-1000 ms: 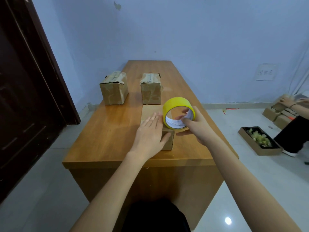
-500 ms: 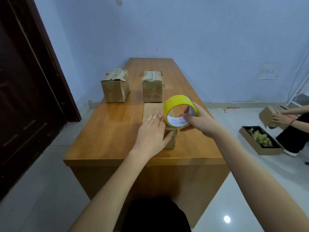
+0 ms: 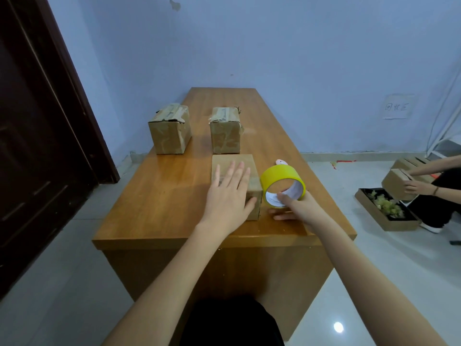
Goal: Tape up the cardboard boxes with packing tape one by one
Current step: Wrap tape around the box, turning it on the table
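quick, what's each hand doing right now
Left hand: open, fingers straight, pressing flat on the near cardboard box.
Right hand: gripping the yellow tape roll beside that box.

On the surface (image 3: 159, 196), the near box (image 3: 234, 168) is sitting under the left hand (image 3: 228, 196), with the tape roll (image 3: 282, 181) just right of it, the right hand (image 3: 296, 207) holding it. Two more boxes are standing farther back: one (image 3: 225, 131) directly behind the near box, another (image 3: 169, 129) to its left.
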